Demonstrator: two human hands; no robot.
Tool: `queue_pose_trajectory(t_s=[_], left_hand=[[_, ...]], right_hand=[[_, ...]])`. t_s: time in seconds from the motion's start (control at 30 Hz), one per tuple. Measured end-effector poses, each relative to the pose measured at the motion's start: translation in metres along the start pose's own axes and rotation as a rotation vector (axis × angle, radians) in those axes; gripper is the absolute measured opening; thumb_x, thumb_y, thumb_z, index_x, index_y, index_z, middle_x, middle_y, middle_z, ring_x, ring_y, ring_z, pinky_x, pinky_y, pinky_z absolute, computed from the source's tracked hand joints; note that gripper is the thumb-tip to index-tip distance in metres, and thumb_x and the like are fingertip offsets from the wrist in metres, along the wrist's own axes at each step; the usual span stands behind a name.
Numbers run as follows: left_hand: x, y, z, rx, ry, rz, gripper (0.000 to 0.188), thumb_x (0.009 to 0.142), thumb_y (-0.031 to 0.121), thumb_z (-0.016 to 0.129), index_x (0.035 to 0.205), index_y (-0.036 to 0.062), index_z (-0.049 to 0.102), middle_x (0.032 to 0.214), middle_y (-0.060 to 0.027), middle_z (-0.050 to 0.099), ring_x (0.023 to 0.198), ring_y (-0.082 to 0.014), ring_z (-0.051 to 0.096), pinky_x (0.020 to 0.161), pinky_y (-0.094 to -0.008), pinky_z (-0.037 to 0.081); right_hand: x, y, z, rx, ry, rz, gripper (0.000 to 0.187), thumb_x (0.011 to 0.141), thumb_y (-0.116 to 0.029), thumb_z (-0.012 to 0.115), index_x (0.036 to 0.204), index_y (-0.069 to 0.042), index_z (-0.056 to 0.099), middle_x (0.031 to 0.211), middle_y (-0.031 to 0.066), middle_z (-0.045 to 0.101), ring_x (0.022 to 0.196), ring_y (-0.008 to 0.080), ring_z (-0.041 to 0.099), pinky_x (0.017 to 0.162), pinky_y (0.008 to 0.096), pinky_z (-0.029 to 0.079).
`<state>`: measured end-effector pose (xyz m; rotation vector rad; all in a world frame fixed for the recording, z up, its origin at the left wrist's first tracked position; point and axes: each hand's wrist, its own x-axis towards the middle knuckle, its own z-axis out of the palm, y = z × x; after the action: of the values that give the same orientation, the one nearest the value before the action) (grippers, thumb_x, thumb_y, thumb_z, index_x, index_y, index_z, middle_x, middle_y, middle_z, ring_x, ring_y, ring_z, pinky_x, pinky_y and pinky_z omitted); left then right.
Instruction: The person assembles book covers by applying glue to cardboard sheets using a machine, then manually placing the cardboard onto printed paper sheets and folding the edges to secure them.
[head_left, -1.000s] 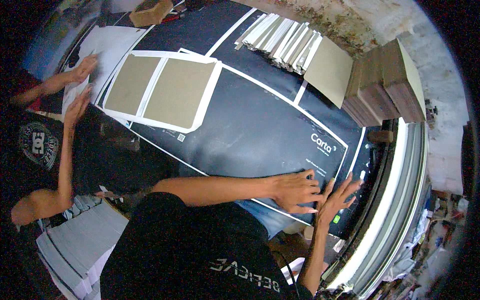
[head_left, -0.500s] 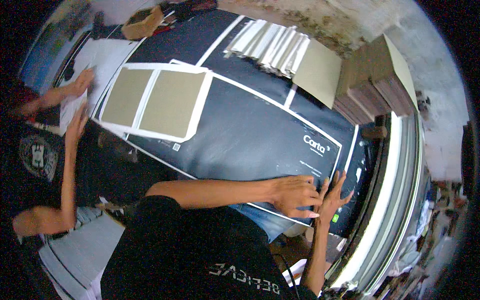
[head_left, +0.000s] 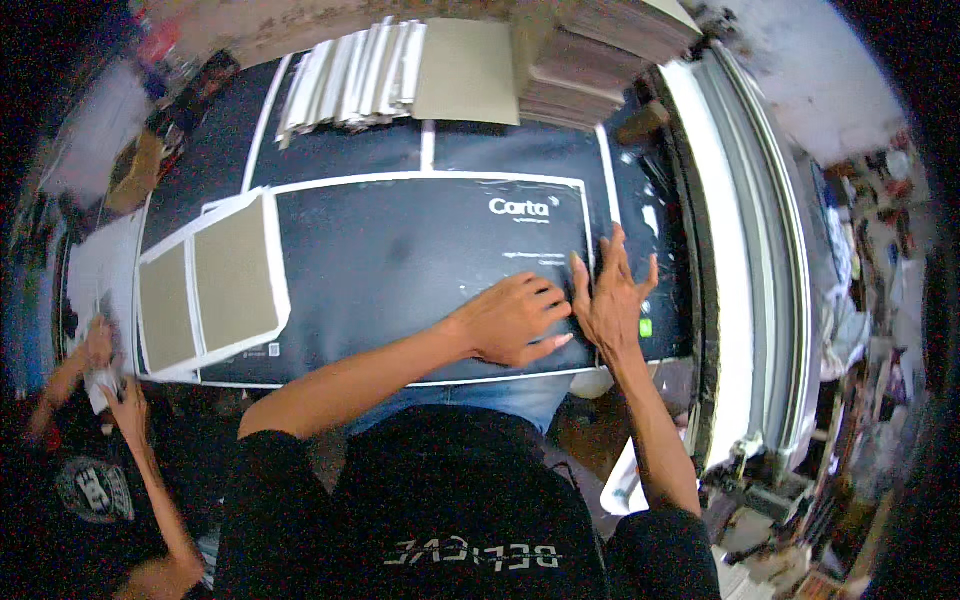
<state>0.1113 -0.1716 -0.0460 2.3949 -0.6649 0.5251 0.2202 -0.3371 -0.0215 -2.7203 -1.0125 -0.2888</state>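
A large black printed sheet (head_left: pixel 390 270) with white borders and white lettering lies in front of me on the table. My right hand (head_left: pixel 615 305) rests at its right border, palm down with the fingers spread apart. Close beside it, my left hand (head_left: pixel 515 318) is over the sheet, fingers loosely bent and thumb stretched out, with nothing seen in it. Two tan boards (head_left: pixel 236 262) framed by white paper (head_left: pixel 268 345) lie on the sheet's left part.
Behind the sheet are a row of white folded strips (head_left: pixel 350 80), a tan board (head_left: pixel 466 72) and stacked boards (head_left: pixel 580 70). A long white-and-grey machine (head_left: pixel 745 220) borders the right side. At far left, a co-worker's hands (head_left: pixel 125 405) handle white paper.
My view has turned, so the table appears shifted left and squarer to me. Both my hands stay at the sheet's right border. The co-worker's hands remain at the white paper.
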Motion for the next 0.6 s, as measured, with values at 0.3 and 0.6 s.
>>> queue_pose_trajectory(t_s=[0.3, 0.6], left_hand=[[0.018, -0.035, -0.015, 0.002, 0.110, 0.285, 0.025, 0.088, 0.034, 0.064, 0.089, 0.0090, 0.063, 0.070, -0.0071, 0.059, 0.065, -0.0256, 0.060, 0.062, -0.0399, 0.045], [0.042, -0.003, -0.037, -0.096, 0.179, 0.125, 0.021, 0.083, 0.026, 0.072, 0.083, 0.0073, 0.061, 0.068, -0.0109, 0.061, 0.058, -0.0293, 0.060, 0.058, -0.0413, 0.047]], right_hand=[[-0.004, 0.001, -0.001, -0.082, 0.060, 0.003, 0.061, 0.100, -0.043, 0.055, 0.139, 0.004, 0.053, 0.127, 0.0306, 0.063, 0.122, 0.0440, 0.060, 0.118, 0.0645, 0.009], [0.055, 0.003, -0.047, 0.364, 0.389, 0.085, 0.050, 0.106, -0.033, 0.051, 0.077, 0.001, 0.072, 0.059, 0.0174, 0.061, 0.064, 0.0323, 0.063, 0.094, 0.0441, 0.044]])
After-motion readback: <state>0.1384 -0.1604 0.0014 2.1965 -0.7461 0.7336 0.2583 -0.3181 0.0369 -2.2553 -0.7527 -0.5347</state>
